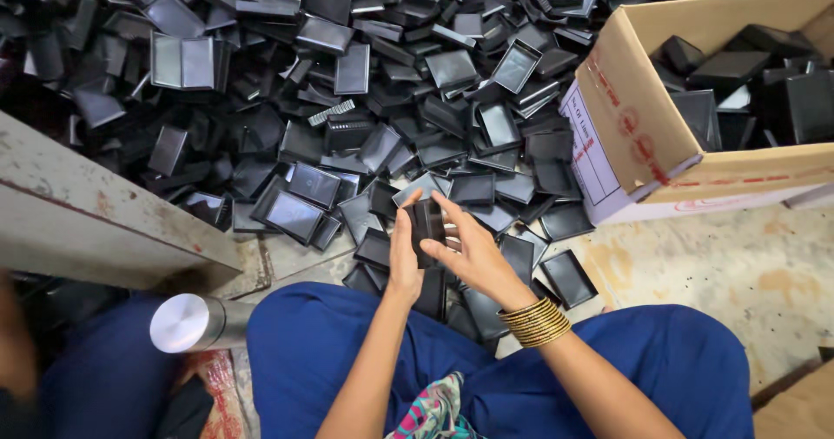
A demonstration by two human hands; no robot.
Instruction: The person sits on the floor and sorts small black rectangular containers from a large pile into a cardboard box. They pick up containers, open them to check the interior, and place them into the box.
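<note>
Both hands meet over the lap, left hand (403, 257) and right hand (469, 252) each closed in a grip on one small black plastic case (427, 224), held up clear of the floor pile (365, 100) with the cardboard box (643, 118) close by.

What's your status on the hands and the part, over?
Both hands closed on one black plastic tray: left hand, right hand. Tray held above the loose pile of black trays. Cardboard box to the right, part filled. Nothing between.
</note>
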